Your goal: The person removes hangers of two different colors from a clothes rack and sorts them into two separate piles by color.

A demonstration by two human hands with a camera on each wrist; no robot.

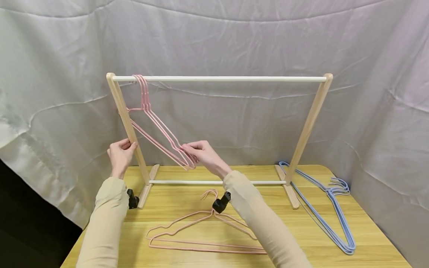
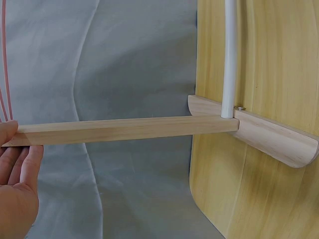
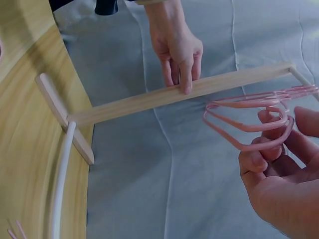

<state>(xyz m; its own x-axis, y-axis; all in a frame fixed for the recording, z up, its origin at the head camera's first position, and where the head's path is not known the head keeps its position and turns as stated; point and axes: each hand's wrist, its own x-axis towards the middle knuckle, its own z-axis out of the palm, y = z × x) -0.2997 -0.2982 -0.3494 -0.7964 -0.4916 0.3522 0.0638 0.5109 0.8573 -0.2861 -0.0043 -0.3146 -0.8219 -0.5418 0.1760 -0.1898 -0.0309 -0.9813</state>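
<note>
Three pink hangers (image 1: pixel 145 100) hang by their hooks near the left end of the rack's white top bar (image 1: pixel 218 79). My right hand (image 1: pixel 207 156) pinches their near lower corners between thumb and fingers, and the right wrist view shows the looped ends (image 3: pixel 264 146) at the fingertips. With thumb and fingers on either side, my left hand (image 1: pixel 121 155) holds the rack's left wooden post (image 2: pixel 129 130) about midway up. Below, on the table, lie more pink hangers (image 1: pixel 207 250), overlapping and partly covered by my right sleeve.
Several blue hangers (image 1: pixel 342 219) lie stacked at the table's right, partly behind the rack's right post (image 1: pixel 310 128). A white lower bar (image 1: pixel 187 182) joins the wooden feet. Grey curtain (image 1: pixel 234 44) hangs behind and at both sides.
</note>
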